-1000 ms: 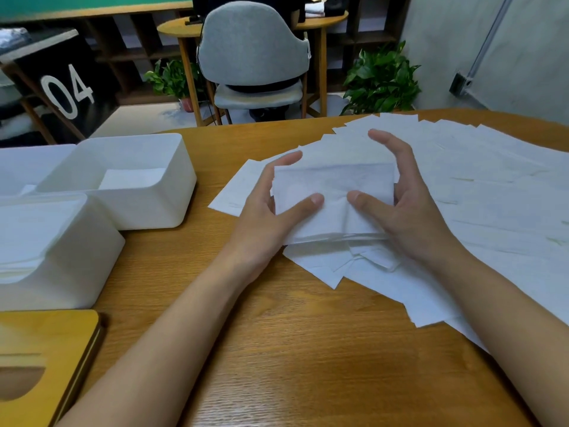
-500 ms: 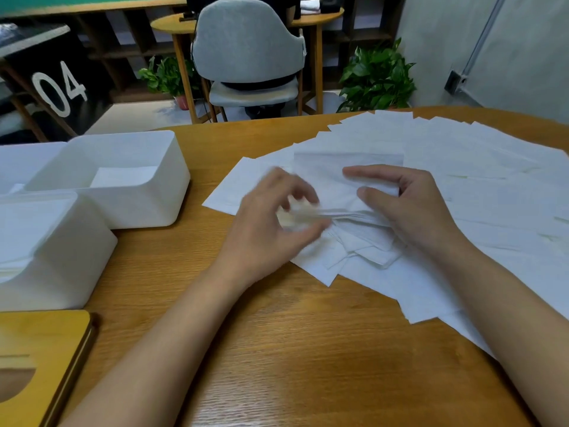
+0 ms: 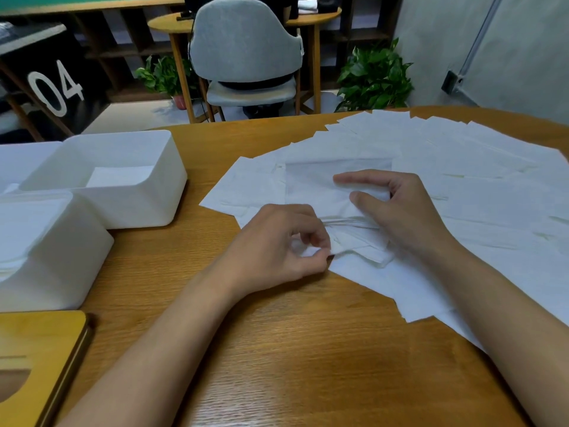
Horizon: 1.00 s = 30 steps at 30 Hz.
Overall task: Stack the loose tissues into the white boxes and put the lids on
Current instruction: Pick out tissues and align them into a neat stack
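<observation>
The table (image 3: 292, 349) under my arms is warm, grained wood with a low sheen; across its right side lie the loose tissues (image 3: 462, 186), thin, matte, white rectangles, overlapping like fanned cards and faintly creased; there are too many of them to count. My right hand (image 3: 400, 217) grips a thin stack of tissues (image 3: 317, 186), thumb on top and fingers curled over its right edge, the layered edges showing just below the thumb. My left hand (image 3: 277, 241) is curled beside it, thumb and forefinger pinching the corner of a tissue at the near edge of the spread; the two hands are close but not touching. To my left, well apart from the hands, stand two smooth white boxes with rounded corners, both without lids; the far box (image 3: 147, 208) has a flat layer of tissue in its bottom; the near box (image 3: 61, 266) looks filled almost to the rim. One wooden lid (image 3: 40, 343), with rounded corners and an oval slot, lies in front of the near box.
</observation>
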Tool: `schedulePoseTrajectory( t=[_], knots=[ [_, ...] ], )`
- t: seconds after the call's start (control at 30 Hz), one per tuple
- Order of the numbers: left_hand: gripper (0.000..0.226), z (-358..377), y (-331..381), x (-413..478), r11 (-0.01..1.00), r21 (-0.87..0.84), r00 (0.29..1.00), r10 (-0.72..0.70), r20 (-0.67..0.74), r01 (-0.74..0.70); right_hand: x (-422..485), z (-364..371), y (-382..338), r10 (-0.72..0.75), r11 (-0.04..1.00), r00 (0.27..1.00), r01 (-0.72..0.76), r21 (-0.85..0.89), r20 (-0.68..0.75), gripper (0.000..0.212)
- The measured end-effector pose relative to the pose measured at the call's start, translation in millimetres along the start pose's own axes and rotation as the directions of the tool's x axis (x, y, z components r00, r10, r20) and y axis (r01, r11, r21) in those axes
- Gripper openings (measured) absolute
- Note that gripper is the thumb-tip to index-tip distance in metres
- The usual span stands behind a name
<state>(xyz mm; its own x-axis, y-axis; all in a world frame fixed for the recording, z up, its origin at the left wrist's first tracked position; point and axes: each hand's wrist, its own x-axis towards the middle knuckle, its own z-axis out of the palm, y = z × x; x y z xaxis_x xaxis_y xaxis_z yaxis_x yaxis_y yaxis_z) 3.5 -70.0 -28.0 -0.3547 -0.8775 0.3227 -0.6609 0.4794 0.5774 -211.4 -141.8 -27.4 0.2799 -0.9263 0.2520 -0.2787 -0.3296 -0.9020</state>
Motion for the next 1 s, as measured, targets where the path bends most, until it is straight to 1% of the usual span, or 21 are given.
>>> schedulePoseTrajectory(
  t=[0.1, 0.17, 0.37, 0.47, 0.57, 0.67, 0.7, 0.8, 0.83, 0.9, 0.93, 1.0],
  knots=[
    [0.007, -3.1, 0.7, 0.0, 0.997, 0.026, 0.988, 0.071, -0.136, -0.068, -0.2, 0.7, -0.3, 0.004, 1.0, 1.0, -0.004, 0.006, -0.002, 0.036],
    [0.008, -1.8, 0.3, 0.0, 0.992, 0.034, 0.972, 0.124, -0.199, -0.12, 0.1, 1.0, -1.0, 0.005, 1.0, 1.0, -0.005, 0.004, -0.005, 0.036],
    [0.005, -0.4, -2.1, -0.2, 0.967, 0.144, 0.917, 0.246, -0.313, -0.21, 0.1, 1.5, -2.7, 0.006, 1.0, 1.0, -0.005, 0.015, -0.019, 0.038],
    [0.006, -2.9, -1.6, -0.7, 0.965, 0.162, 0.893, 0.252, -0.373, -0.205, -0.3, 1.1, -2.2, 0.014, 1.0, 1.0, -0.013, 0.015, -0.027, 0.038],
    [0.006, -7.2, 1.2, -1.5, 0.987, 0.075, 0.887, 0.16, -0.433, -0.141, -0.4, 1.2, -3.1, 0.019, 1.0, 0.999, -0.019, 0.023, -0.027, 0.034],
    [0.005, -12.5, 4.4, -0.4, 0.995, -0.058, 0.875, 0.048, -0.482, -0.086, -1.4, 1.0, -7.2, -0.021, 0.998, 1.0, 0.021, 0.067, -0.003, 0.019],
    [0.005, -13.9, 5.4, 0.1, 0.992, -0.103, 0.868, 0.015, -0.496, -0.076, -2.8, 1.3, -9.3, -0.048, 0.995, 0.999, 0.046, 0.086, 0.019, 0.021],
    [0.006, -16.3, 6.9, 1.2, 0.971, -0.233, 0.84, -0.091, -0.534, -0.043, -5.4, 2.8, -10.0, -0.08, 0.985, 0.993, 0.065, 0.157, 0.091, 0.045],
    [0.007, -16.3, 6.3, 1.7, 0.962, -0.271, 0.83, -0.13, -0.543, -0.026, -6.8, 3.9, -10.5, -0.08, 0.98, 0.99, 0.057, 0.19, 0.118, 0.051],
    [0.01, -14.7, 5.2, 3.8, 0.935, -0.355, 0.812, -0.223, -0.539, 0.021, -9.3, 6.3, -11.4, -0.084, 0.975, 0.985, 0.05, 0.218, 0.15, 0.053],
    [0.011, -13.3, 4.0, 4.9, 0.913, -0.406, 0.801, -0.278, -0.53, 0.048, -10.2, 6.9, -12.3, -0.094, 0.977, 0.984, 0.063, 0.202, 0.149, 0.046],
    [0.011, -11.4, 1.9, 6.2, 0.86, -0.5, 0.771, -0.389, -0.504, 0.107, -10.2, 8.8, -14.0, -0.081, 0.986, 0.988, 0.06, 0.155, 0.13, 0.02]
  ],
)
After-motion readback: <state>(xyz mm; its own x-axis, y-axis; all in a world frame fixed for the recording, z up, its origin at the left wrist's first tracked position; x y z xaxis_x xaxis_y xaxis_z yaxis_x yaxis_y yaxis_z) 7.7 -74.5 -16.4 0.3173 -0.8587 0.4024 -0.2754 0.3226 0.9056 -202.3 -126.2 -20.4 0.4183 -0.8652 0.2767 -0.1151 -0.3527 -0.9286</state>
